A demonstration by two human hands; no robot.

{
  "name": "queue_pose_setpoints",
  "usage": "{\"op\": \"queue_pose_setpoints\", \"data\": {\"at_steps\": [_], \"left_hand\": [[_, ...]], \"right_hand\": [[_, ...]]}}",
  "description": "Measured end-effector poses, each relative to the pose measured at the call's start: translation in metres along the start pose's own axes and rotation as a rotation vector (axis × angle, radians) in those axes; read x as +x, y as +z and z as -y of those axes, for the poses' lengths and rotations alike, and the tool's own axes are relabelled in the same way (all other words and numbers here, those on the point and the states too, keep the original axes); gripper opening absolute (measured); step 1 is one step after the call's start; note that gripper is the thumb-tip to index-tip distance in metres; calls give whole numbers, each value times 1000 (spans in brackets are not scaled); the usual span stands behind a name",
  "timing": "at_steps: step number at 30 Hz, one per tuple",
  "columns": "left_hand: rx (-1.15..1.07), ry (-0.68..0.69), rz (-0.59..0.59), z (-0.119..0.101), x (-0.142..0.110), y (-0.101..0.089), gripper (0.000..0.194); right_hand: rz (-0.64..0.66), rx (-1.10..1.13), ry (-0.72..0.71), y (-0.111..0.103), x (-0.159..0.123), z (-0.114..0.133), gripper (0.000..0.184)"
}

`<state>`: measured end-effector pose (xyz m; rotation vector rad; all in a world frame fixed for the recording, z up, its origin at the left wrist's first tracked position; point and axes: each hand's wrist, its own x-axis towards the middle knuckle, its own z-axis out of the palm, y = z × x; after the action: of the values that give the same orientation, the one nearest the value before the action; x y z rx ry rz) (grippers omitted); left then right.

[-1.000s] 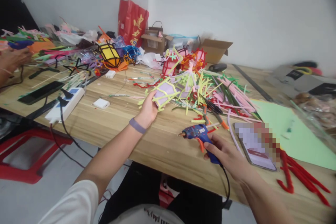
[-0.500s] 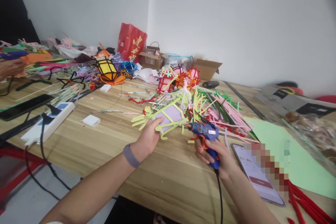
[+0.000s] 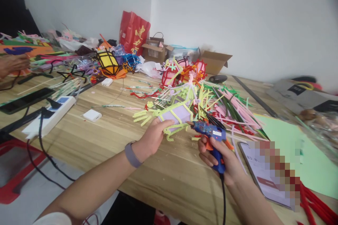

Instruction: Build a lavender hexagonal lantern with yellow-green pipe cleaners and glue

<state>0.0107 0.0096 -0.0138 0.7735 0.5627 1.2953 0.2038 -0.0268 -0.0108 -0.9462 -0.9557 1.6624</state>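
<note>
The left hand (image 3: 150, 140) is clamped on the lilac lantern with its yellow frame (image 3: 179, 111), held over the tabletop (image 3: 163, 182); the right hand (image 3: 229, 158) is wrapped around a blue glue gun (image 3: 211, 130). Its nozzle (image 3: 189, 123), well apart from the lantern a second ago, now sits right by the lantern's edge, where the work seems focused; contact is unclear.

Looks like a craft workshop: wood table (image 3: 169, 179) by a white wall (image 3: 237, 17), pipe cleaners (image 3: 239, 107) heaped mid-table, a glue gun (image 3: 211, 130), a yellow lantern (image 3: 107, 62) toward the back edge. Power strip (image 3: 52, 116) near the front edge at left, cardboard boxes (image 3: 215, 62) along the back, co-worker's hand (image 3: 14, 64) at the left end.
</note>
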Motion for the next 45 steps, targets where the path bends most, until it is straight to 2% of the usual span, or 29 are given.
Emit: {"op": "queue_pose_setpoints", "data": {"at_steps": [26,45], "left_hand": [[32,8,35,2,0,-1,31],[61,7,52,1,0,-1,36]], "right_hand": [[-80,-118,-61,4,-2,-6,37],[-96,-134,-39,4,-3,-6,40]]}}
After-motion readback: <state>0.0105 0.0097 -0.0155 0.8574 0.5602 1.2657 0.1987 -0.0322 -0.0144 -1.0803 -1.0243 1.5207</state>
